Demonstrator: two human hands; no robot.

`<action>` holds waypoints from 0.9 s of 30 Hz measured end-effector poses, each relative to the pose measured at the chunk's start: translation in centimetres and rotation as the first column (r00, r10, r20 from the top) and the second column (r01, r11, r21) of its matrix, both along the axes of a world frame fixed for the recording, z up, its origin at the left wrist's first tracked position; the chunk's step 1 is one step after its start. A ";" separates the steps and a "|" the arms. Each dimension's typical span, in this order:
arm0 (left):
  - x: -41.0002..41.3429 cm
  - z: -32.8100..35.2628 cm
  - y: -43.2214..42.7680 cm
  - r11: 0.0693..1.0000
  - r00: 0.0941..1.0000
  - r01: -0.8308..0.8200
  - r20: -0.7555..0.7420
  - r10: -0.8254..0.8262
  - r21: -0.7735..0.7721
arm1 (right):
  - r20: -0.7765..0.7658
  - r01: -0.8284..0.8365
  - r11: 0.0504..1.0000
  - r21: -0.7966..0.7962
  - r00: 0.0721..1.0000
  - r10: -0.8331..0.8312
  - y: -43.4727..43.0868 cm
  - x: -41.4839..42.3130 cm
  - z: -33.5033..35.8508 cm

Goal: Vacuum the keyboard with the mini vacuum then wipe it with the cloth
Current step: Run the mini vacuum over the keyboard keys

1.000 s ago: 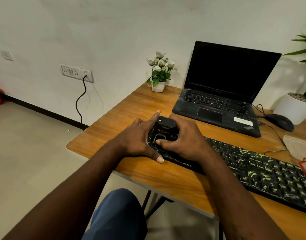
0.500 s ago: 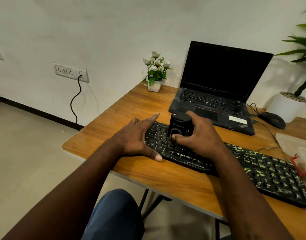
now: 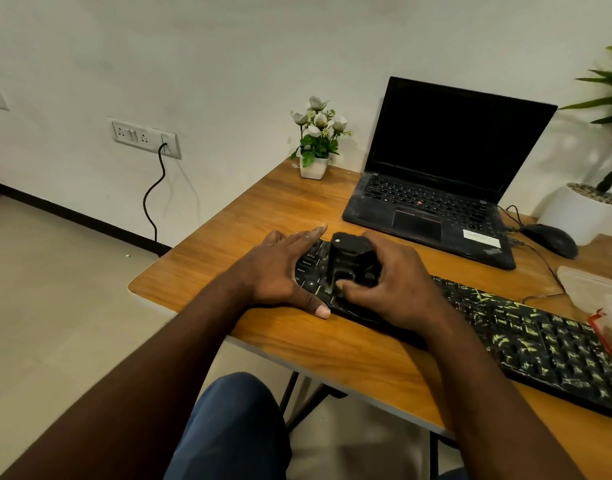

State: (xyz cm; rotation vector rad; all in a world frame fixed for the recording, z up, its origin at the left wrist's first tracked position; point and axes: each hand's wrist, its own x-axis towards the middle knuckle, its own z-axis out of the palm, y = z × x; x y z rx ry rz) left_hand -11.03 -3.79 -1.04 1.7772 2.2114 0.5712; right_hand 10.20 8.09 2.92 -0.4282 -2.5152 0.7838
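A black keyboard [image 3: 540,337] with yellow-green key markings lies slanted across the wooden desk [image 3: 263,216]. A small black mini vacuum [image 3: 349,261] stands on the keyboard's left end, and my right hand [image 3: 394,289] grips it from the right side. My left hand [image 3: 280,271] rests flat on the keyboard's left edge, fingers spread, thumb on the desk. A pale folded cloth [image 3: 592,289] lies at the right edge of the desk, beyond the keyboard.
An open black laptop [image 3: 443,174] sits behind the keyboard, with a wired black mouse [image 3: 550,240] to its right. A small flower pot [image 3: 315,147] stands at the back left. A white planter [image 3: 581,213] is at far right. A red-trimmed object [image 3: 609,330] lies beside the keyboard.
My right hand moved the vacuum to the right along the keys, then back toward the left end. My left hand stayed on the keyboard's left edge.
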 end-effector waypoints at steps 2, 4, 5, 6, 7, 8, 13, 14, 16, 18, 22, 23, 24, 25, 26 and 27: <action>0.0 0.0 0.0 1.000 1.000 0.003 0.001 -0.003 0.000 | -0.049 0.105 0.992 0.077 0.994 -0.101 0.3 0.0 0.2; 0.0 0.0 0.0 1.000 1.000 0.005 -0.005 -0.005 0.000 | -0.056 0.014 0.999 -0.050 0.998 -0.017 0.5 0.4 0.3; -0.1 0.0 0.0 1.000 1.000 0.004 -0.011 -0.004 -0.001 | -0.038 -0.061 0.987 -0.148 0.998 0.056 0.3 0.6 0.4; -0.1 0.0 0.1 1.000 1.000 0.005 -0.019 -0.005 -0.001 | -0.019 -0.109 0.974 -0.198 0.994 0.108 0.0 0.7 0.4; -0.1 0.0 0.1 1.000 1.000 0.006 -0.024 -0.006 0.000 | -0.006 -0.113 0.976 -0.187 0.993 0.114 -0.1 0.6 0.3; -0.2 0.0 0.1 1.000 1.000 0.008 -0.024 -0.008 0.001 | -0.002 -0.076 0.988 -0.136 0.997 0.076 0.0 0.4 0.1; -0.1 -0.1 0.2 1.000 1.000 0.013 -0.016 -0.013 -0.002 | -0.057 -0.014 0.999 -0.051 0.998 0.011 0.1 0.0 0.2; -0.1 -0.1 0.2 1.000 1.000 0.013 -0.020 -0.013 0.001 | -0.044 -0.063 0.992 -0.110 0.997 0.058 -0.2 0.1 0.2; -0.3 -0.1 0.2 1.000 1.000 0.011 -0.024 -0.011 -0.001 | -0.037 -0.045 0.996 -0.074 0.998 0.042 -0.2 0.0 0.2; -0.2 -0.1 0.3 1.000 1.000 0.010 -0.027 -0.010 -0.017 | -0.066 0.076 0.996 0.042 0.995 -0.073 0.4 -0.1 0.2; -0.2 -0.1 0.2 1.000 1.000 0.015 -0.020 -0.015 -0.001 | -0.008 -0.069 0.989 -0.132 0.998 0.068 -0.2 0.2 0.2; -0.3 -0.1 0.3 1.000 1.000 0.011 -0.014 -0.011 -0.002 | 0.018 -0.137 0.974 -0.183 0.990 0.143 -0.6 0.3 0.2; -0.3 -0.2 0.3 1.000 1.000 0.011 -0.014 -0.011 -0.003 | 0.023 -0.173 0.964 -0.200 0.983 0.182 -0.6 0.3 0.3; -0.4 -0.3 0.4 1.000 1.000 0.017 -0.021 -0.017 0.002 | 0.008 -0.171 0.964 -0.202 0.984 0.176 -0.5 0.3 0.3; -0.4 -0.3 0.4 1.000 0.999 0.027 -0.030 -0.026 0.012 | -0.024 -0.145 0.967 -0.207 0.989 0.144 -0.2 0.2 0.4; -0.4 -0.3 0.4 0.999 0.999 0.033 -0.033 -0.032 0.018 | -0.058 -0.112 0.973 -0.200 0.993 0.102 0.1 0.2 0.4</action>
